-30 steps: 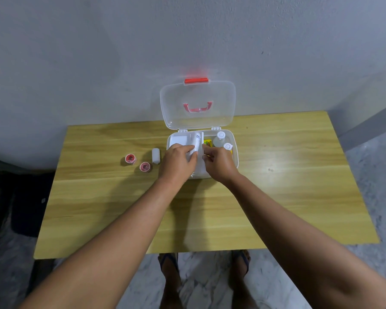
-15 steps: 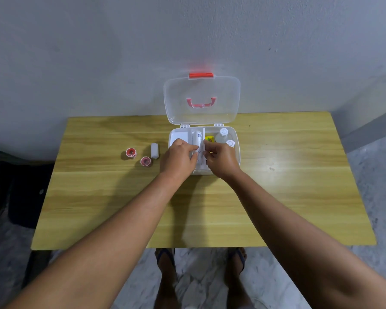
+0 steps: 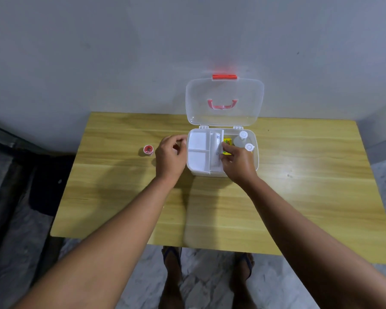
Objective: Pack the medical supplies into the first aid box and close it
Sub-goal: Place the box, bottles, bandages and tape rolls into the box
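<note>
Two bare hands work at an open first aid box [image 3: 256, 160] on a wooden table [image 3: 299, 179], seen from the head camera. The likeliest slip lies in the middle of the box. The white packet [image 3: 216, 150] stands on edge between the white tray [image 3: 198, 150] and a yellow packet [image 3: 227, 141]. If it is left proud of the rim, the clear lid [image 3: 224, 92], now upright against the wall [image 3: 98, 52], would probably not come down far enough for its red latch [image 3: 224, 76] to catch. A careless sweep of the right hand [image 3: 237, 161] could also tip the two white-capped bottles [image 3: 243, 135] just beside its knuckles. The red tape roll [image 3: 148, 150] sits out on the table, well left of the box. It could be forgotten, or sent rolling by a nudge from the left hand [image 3: 171, 157].

The right hand is inside the box, fingers curled on the white packet's right edge in what looks like a pinch, the yellow packet just beyond its fingertips. The left hand hangs outside the box, just beside its left wall, between it and the tape roll. Its fingers are curled, and whether they hold anything cannot be told. Packing looks partly done, with the lid not yet closed.
</note>
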